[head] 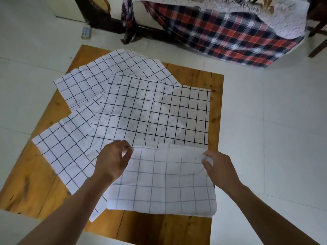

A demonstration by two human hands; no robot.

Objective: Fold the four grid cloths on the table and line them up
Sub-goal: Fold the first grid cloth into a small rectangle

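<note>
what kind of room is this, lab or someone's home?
Likely a home room: a low wooden table on pale tiled floor, a plaid blanket draped over furniture behind it, and a power strip lying by the wall.

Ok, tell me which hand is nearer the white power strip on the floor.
Left. The left hand pinches the top grid cloth on the side toward the power strip, which lies far beyond the table; the right hand is farther across.

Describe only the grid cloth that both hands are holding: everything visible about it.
The held grid cloth is thin white fabric with dark grid lines, creased. Its near part is folded back over itself, showing a paler underside. The left hand and right hand pinch the turned-up edge's corners. It lies atop the other grid cloths on the wooden table.
</note>
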